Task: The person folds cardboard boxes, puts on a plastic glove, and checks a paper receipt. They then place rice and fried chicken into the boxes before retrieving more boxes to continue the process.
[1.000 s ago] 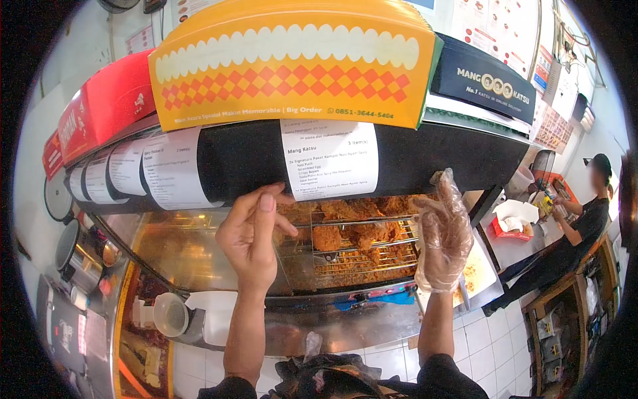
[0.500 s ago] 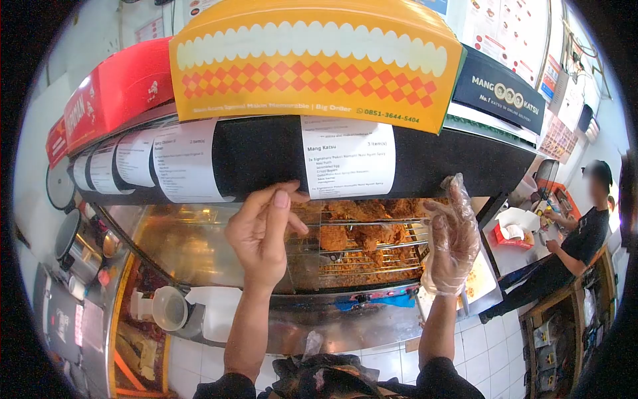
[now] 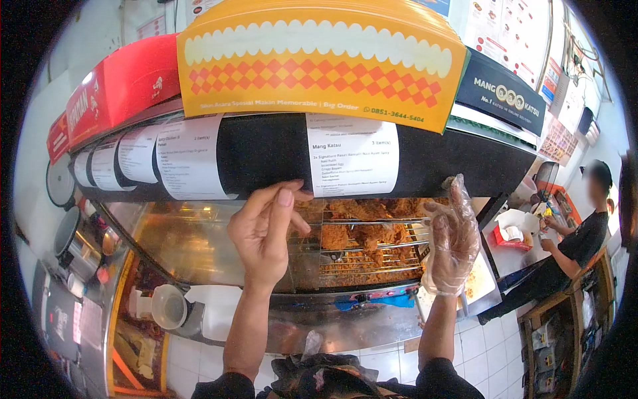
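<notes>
My bare left hand (image 3: 264, 239) is at the lower edge of the black panel (image 3: 262, 153), fingers parted and the index fingertip beside the lower left corner of a printed order slip (image 3: 352, 163). Nothing shows in its grasp. My right hand (image 3: 454, 246), in a clear plastic glove, is raised at the panel's lower right, with the index finger up against it and the other fingers loosely bent. It holds nothing that I can see. Between and behind my hands, pieces of fried chicken (image 3: 369, 234) lie on wire racks (image 3: 372, 255) in the warming cabinet.
Several more slips (image 3: 188, 159) hang on the panel's left. Above stand a yellow box (image 3: 319, 60), a red box (image 3: 136, 90) and dark boxes (image 3: 505, 93). A tray (image 3: 485, 282) is at right. Another person (image 3: 578, 239) stands by a counter with a red-and-white box (image 3: 516, 227).
The view has shifted slightly, so the slips and boxes sit a little to the right. My hands keep nearly the same pose. The other person's hands have moved a little.
</notes>
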Motion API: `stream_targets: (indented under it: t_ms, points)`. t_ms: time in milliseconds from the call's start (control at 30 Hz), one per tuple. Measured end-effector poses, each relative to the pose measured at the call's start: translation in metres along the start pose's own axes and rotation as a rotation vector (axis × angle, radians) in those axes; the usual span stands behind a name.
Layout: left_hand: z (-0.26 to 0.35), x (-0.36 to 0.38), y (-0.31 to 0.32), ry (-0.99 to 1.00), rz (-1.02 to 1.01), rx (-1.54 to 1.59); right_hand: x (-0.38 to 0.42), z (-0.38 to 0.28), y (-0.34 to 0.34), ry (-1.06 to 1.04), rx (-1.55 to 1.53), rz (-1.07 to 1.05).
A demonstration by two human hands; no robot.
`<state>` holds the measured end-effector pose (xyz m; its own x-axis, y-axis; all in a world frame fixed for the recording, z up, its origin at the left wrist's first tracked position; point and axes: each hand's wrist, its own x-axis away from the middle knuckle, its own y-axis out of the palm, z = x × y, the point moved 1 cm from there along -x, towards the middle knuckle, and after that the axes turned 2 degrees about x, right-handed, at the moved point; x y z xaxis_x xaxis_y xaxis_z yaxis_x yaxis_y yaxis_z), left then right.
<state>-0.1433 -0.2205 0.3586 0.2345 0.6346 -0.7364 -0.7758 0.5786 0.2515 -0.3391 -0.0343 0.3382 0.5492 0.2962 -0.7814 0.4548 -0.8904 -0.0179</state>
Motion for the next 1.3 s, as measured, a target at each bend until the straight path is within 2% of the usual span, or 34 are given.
stream_targets:
  t_ms: [1300]
  points:
    - [-0.0067,-0.0005,-0.0048,0.037,-0.031,-0.008,0.0004,0.0062,0.001,-0.046,0.034,0.03]
